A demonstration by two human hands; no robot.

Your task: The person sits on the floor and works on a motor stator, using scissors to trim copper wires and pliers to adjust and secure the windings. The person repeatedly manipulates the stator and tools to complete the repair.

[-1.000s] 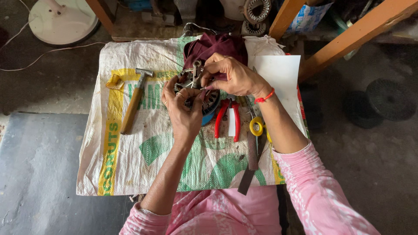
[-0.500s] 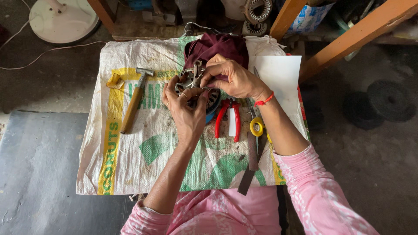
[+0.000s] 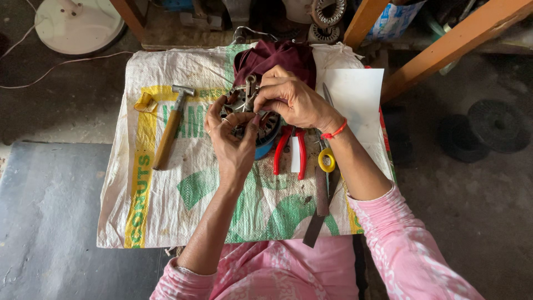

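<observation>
On the sack (image 3: 183,194), both hands (image 3: 236,144) grip a motor stator (image 3: 261,119)

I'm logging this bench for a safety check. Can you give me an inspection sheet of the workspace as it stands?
Surface: woven sack spread flat as a mat, printed green and yellow, some dirt marks.
Job's things: round metal motor part with windings, held over the sack.
Clutter: hammer, red-handled pliers, yellow-handled scissors, dark flat tool, maroon cloth, white sheet.
Hands: left hand grips the part from below; right hand pinches at its top.
Cables: white cord on the floor at upper left.
Surroundings: white round base, orange wooden legs, black discs, grey floor.
</observation>
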